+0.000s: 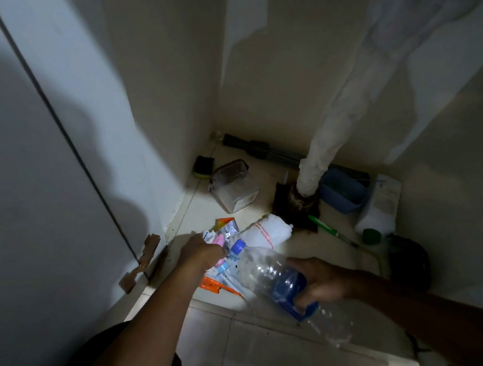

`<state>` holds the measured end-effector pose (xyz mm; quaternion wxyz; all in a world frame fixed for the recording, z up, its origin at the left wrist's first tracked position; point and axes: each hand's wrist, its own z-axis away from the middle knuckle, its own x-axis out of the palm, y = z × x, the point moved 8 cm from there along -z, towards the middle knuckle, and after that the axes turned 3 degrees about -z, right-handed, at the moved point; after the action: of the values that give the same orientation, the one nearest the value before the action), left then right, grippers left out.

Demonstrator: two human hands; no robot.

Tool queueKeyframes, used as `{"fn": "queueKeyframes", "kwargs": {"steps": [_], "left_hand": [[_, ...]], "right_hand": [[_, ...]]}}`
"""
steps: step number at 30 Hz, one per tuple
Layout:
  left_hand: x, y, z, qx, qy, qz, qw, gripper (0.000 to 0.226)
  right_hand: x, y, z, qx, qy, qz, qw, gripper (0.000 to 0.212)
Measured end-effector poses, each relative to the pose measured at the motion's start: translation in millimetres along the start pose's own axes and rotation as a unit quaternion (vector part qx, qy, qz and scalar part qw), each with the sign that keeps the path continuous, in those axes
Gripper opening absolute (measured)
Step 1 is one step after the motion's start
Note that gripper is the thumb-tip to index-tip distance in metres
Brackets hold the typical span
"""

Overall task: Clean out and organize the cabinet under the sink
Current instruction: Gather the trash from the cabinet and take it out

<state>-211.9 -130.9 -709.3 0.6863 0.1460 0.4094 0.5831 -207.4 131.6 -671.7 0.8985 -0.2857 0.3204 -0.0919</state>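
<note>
— How is the light?
— Dim. The brightest patch lies on the cabinet floor [195, 208] just left of the white wrapped pipe [342, 114]; right of the pipe all sinks into dark.
— Shadows? Distortion?
— A broad soft shadow covers the door [12, 175] far left of the pipe; its seam bows.

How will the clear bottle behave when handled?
Probably light: the clear bottle looks empty. Its thin walls look crumpled, so it likely buckles if the right hand squeezes. Round, so it may roll if laid down.
</note>
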Motion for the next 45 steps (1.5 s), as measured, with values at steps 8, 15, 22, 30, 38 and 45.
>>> {"fn": "queueKeyframes", "kwargs": {"steps": [8,15,22,30,38,45], "left_hand": [[-12.1,-8.1,6.8,-0.038,-0.037,0.094,0.994,0.036],[-16.3,-6.3,12.1,0.003,-0.101,-0.035,0.994,0.048],[3.1,10.6,25.1,0.125,-0.198,-0.085,0.968,0.044],[19.7,31.8,41.0,0.196,-0.234,-0.045,0.951,0.045],[43.8,43.2,52.5,0.179,-0.291,0.02,0.94,0.037],[47.2,60.2,49.7,0.156,-0.226,0.132,0.952,0.025]], "right_hand": [[25.4,-14.8,-15.8,-0.036,-0.044,-0.017,0.998,0.077],[11.7,-15.9,-29.2,-0.015,-0.001,-0.163,0.986,0.072],[-21.6,-3.0,-31.1,0.016,0.095,-0.069,0.993,0.058],[-24.6,-0.3,-17.9,0.012,0.038,0.115,0.993,0.071],[-32.8,13.9,-2.3,0.019,0.046,0.112,0.992,0.064],[-54.6,19.0,-2.4,0.032,0.065,0.182,0.981,0.072]]}}
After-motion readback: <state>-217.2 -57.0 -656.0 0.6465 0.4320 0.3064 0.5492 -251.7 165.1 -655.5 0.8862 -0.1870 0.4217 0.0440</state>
